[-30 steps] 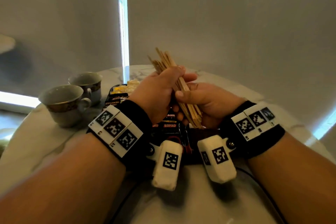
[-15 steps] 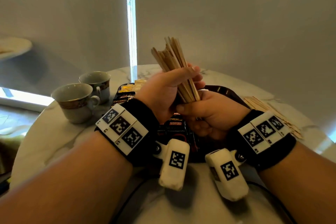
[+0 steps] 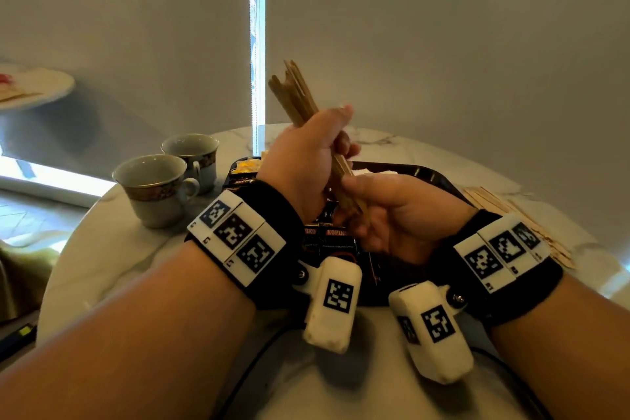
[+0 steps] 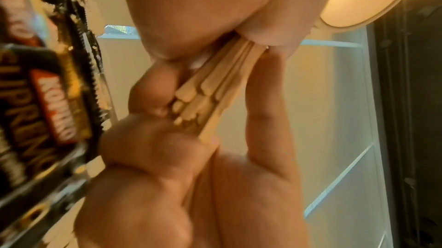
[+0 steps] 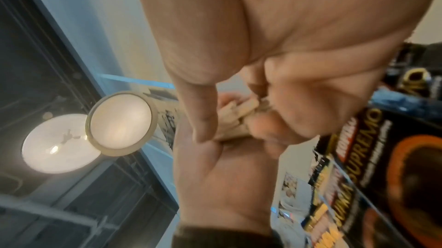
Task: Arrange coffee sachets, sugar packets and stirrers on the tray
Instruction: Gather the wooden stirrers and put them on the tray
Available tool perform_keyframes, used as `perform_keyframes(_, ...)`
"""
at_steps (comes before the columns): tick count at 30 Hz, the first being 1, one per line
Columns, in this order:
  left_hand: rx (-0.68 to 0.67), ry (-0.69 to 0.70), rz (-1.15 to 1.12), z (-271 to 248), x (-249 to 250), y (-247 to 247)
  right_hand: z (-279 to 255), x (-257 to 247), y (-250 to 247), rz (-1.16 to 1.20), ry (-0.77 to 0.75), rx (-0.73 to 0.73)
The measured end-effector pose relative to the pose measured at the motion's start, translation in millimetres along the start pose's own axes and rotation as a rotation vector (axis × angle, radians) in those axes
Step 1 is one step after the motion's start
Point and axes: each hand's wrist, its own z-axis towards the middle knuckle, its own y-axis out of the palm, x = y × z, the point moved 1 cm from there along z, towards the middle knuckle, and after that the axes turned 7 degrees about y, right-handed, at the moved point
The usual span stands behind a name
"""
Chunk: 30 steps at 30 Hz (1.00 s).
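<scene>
Round white marble table [image 3: 112,249] here: 2 gold-banded teacups [image 3: 155,189] sit left, touching each other, a black tray [image 3: 433,177] in the middle, and loose wooden stirrers [image 3: 511,215] spread just right of it.

- Tray [image 3: 439,177]: mostly hidden behind both hands (far rim shows).
- Sachets [image 4: 55,108]: blurred, cut off at frame edge.
- Stirrers' [image 3: 296,95] middle: inside left fist.

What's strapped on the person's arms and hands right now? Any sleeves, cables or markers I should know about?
Both forearms are bare, with no sleeves or gloves. Each wrist wears a wide black band: left band, right band. On top of each sits a white plate with three black-and-white square tags. A white, rounded camera pod hangs under each wrist, left pod and right pod, each tagged too. Thin black cables trail from the pods toward the body.
</scene>
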Motion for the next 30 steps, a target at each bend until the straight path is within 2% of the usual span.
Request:
perform_keyframes(3, 0.106, 0.057, -0.123, 6, 9, -7, 1, -5, -6, 0.188, 0.04, 0.102)
perform_keyframes(5, 0.141, 0.082, -0.128, 7, 11, -10, 1, -8, -11, 0.357, 0.053, 0.084)
perform_keyframes(8, 0.095, 0.144, -0.04, 5, 9, -8, 0, -8, -12, 0.551, 0.037, -0.083)
perform_keyframes(11, 0.016, 0.161, 0.064, 0, 4, 1, -2, -7, -5, 0.694, -0.077, -0.295)
perform_keyframes(13, -0.024, 0.158, 0.092, -3, 1, 7, -5, -9, 1, 0.757, -0.166, -0.328)
perform_keyframes(15, -0.036, 0.182, 0.115, -5, 0, 10, -8, -12, 6, 0.751, -0.191, -0.274)
perform_keyframes(20, -0.023, 0.26, 0.162, -10, 5, 9, -2, -13, 1, 0.652, 0.011, -0.011)
perform_keyframes(26, -0.158, 0.204, 0.277, -15, 0, 17, -12, -15, 8, 0.678, -0.069, -0.049)
perform_keyframes(30, -0.135, 0.256, 0.31, -13, 4, 12, -8, -15, 4, 0.676, -0.037, 0.034)
